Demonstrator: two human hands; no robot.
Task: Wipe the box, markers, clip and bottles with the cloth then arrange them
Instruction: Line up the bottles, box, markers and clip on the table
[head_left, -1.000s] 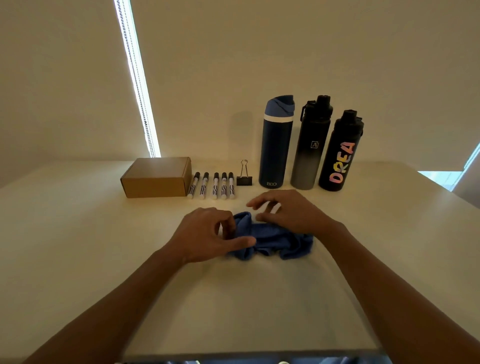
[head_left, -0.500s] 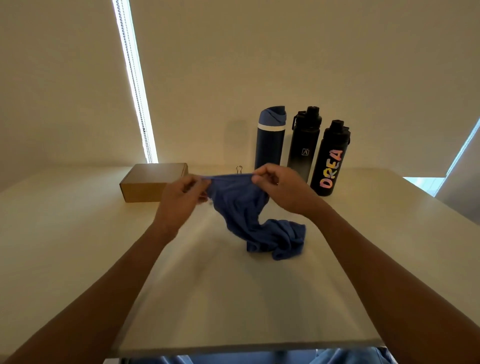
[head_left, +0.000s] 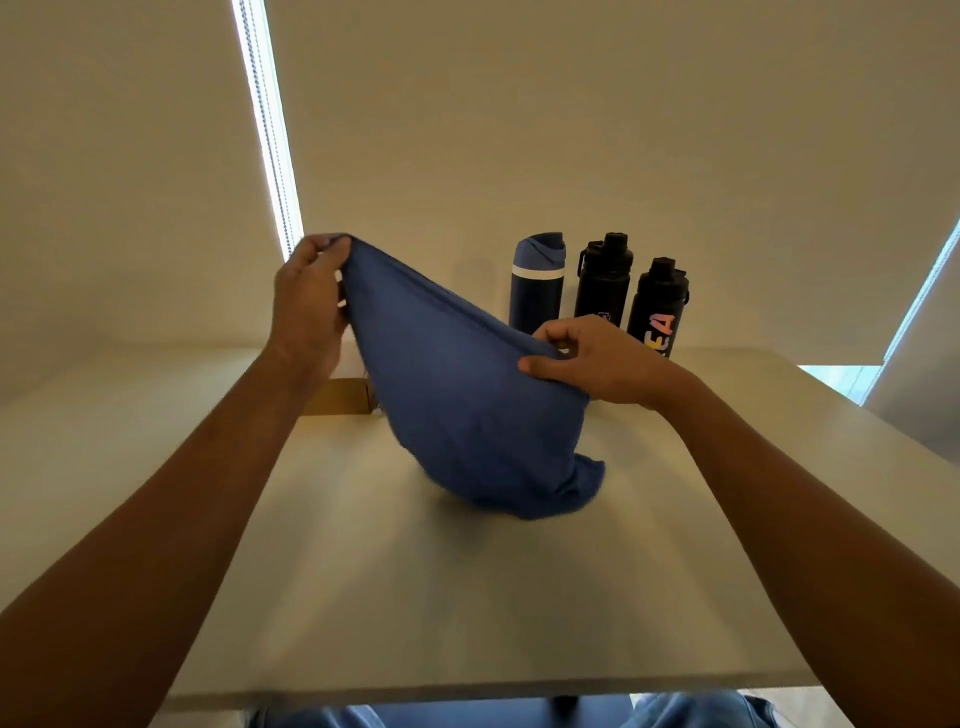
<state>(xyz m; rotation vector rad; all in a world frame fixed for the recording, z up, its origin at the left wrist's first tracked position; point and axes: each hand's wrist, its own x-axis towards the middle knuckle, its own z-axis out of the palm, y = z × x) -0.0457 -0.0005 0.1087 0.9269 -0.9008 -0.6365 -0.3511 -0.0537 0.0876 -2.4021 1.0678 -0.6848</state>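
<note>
Both hands pinch the soft blue cloth (head_left: 467, 410) by its top edge, left hand (head_left: 307, 306) raised high, right hand (head_left: 587, 361) lower. Its slack bottom fold rests bunched on the smooth pale surface (head_left: 467, 597). Behind stand three cylindrical bottles (head_left: 602, 280); a cardboard box (head_left: 343, 397) corner peeks out.

Cloth (head_left: 467, 405): soft matt blue fabric. Bottles (head_left: 602, 283): smooth, faintly glossy. Box (head_left: 345, 396): matt brown cardboard. Table (head_left: 467, 597): smooth, matt.
</note>
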